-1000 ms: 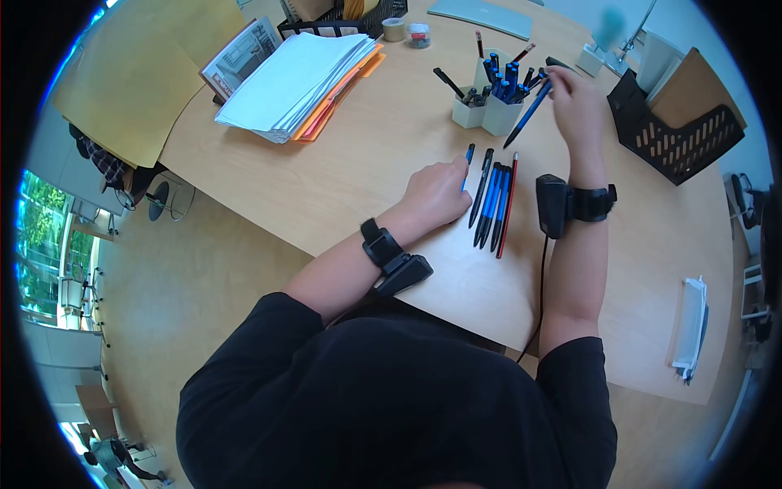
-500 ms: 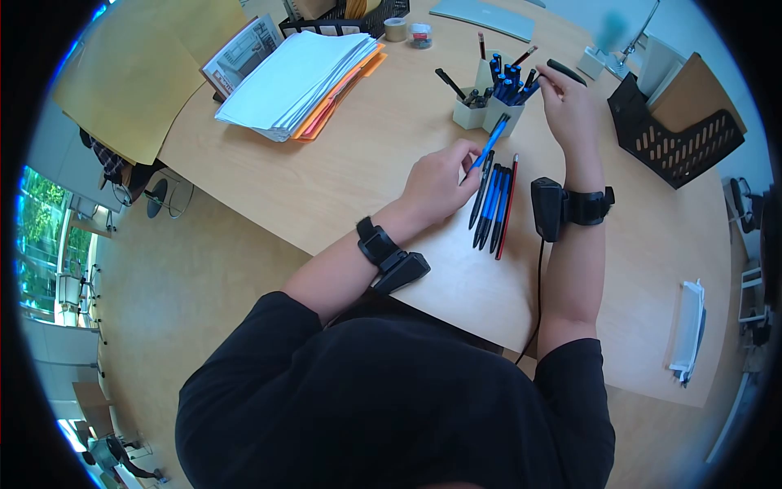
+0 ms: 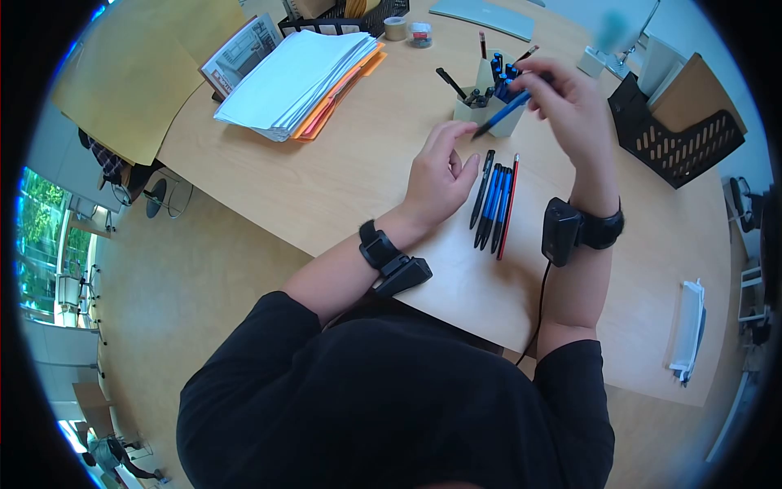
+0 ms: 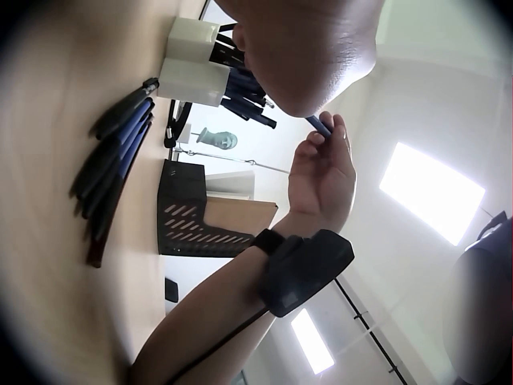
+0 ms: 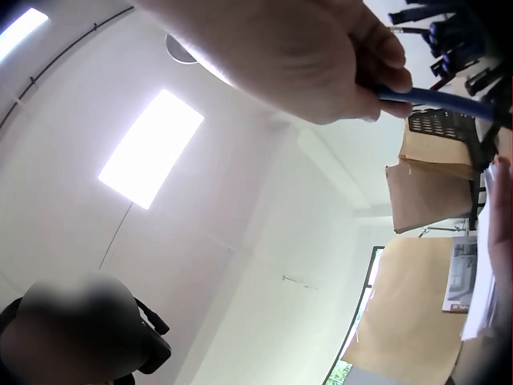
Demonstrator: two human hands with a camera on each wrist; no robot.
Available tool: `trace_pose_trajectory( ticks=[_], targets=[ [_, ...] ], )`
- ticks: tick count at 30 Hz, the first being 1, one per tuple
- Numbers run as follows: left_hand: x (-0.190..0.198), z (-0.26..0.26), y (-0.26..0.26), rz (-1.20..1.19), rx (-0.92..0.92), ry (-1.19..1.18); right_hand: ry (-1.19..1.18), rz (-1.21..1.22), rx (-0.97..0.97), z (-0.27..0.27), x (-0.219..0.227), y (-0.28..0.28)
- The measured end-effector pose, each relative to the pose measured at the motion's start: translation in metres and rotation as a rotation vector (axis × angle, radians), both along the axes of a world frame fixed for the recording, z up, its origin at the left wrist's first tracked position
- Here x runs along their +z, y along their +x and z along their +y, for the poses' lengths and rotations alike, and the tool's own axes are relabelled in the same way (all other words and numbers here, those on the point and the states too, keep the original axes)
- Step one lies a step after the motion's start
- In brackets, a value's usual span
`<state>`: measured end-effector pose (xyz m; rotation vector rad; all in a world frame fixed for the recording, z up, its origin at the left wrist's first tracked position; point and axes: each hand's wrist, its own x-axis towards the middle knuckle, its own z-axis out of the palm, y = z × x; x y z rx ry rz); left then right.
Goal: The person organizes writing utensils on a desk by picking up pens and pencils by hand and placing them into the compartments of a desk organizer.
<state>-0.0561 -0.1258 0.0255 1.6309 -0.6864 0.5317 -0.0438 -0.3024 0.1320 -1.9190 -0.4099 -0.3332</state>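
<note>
My right hand [image 3: 570, 102] pinches a blue pen [image 3: 507, 114] between thumb and fingers, its dark tip slanting down toward the left, in front of the white pen holder [image 3: 501, 124]. My left hand [image 3: 436, 175] holds nothing; its thumb and index finger are spread, the index fingertip right at the pen's tip. The holder's joined cups carry many blue and black pens and a few pencils. On the table beside my left hand lie a black pen [image 3: 482, 189], several blue pens [image 3: 494, 208] and a red pencil [image 3: 510, 208], side by side.
A stack of white papers and orange folders [image 3: 297, 85] lies at the left. A black mesh file holder [image 3: 680, 143] stands at the right, near a white packet [image 3: 690, 330]. Tape [image 3: 395, 29], a small jar [image 3: 420, 35] and a laptop [image 3: 482, 18] are at the back.
The blue pen that my left hand held half a second ago is now in my right hand. My right hand has come from the cups toward the left hand, which has opened its fingers.
</note>
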Motion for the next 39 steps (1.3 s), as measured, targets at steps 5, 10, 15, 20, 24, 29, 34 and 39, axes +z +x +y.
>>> trace_pose_trajectory(
  ticks=[5,10,15,20,24,29,34,39],
  targets=[
    [-0.019,-0.001,0.005,0.127,-0.053,0.456,-0.065,-0.434,-0.544,-0.006,-0.003,0.007],
    [-0.025,-0.006,-0.002,0.205,-0.119,0.687,-0.319,-0.520,-0.593,0.004,-0.026,0.026],
    [-0.019,-0.004,-0.002,0.251,-0.049,0.802,-0.715,-0.626,-0.590,0.005,-0.054,0.044],
    [-0.019,0.004,0.006,0.249,0.045,0.908,-0.791,-0.642,-0.638,0.008,-0.057,0.043],
    [-0.013,0.006,0.013,0.262,-0.019,0.641,-0.406,-0.508,-0.530,0.004,-0.022,0.021],
    [-0.009,0.000,0.004,0.172,-0.156,-0.006,-0.131,-0.191,-0.286,-0.007,-0.009,0.011],
    [-0.011,-0.001,-0.002,0.208,-0.211,-0.062,-0.047,0.147,0.049,-0.001,0.007,-0.009],
    [-0.003,-0.005,-0.005,0.097,-0.044,-0.060,-0.013,-0.022,-0.047,-0.002,0.009,-0.009]
  ],
)
